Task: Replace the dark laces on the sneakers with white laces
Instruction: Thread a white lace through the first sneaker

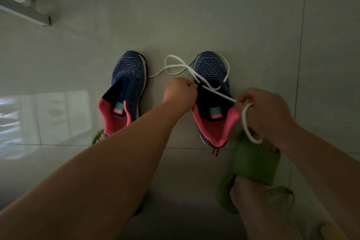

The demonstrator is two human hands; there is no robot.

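From the head camera I look down at my two sneakers, standing side by side on the tiled floor [194, 15], toes away from me. The left sneaker [124, 91] shows no lace at all, dark or white, so I judge its old lace is out and the new one not yet started. The right sneaker [213, 99] has no dark lace that I can see either.

My left hand [180, 91] is curled at the inner edge of the right sneaker's opening, pinching what I take to be the white lace [194, 73] or the eyelet edge; the fingertips are hidden, so I can't tell which. My right hand [266, 109] grips the lace's near stretch, drawn taut across the tongue, with a loop hanging below my fingers. The rest of the lace lies in loose loops over the toe and on the floor between the sneakers.

So I judge threading has only begun on the right sneaker, and the left is all to do.

Each insole carries a teal and pink label, but its writing is too dim and small to read. My feet wear green slippers [255, 160].
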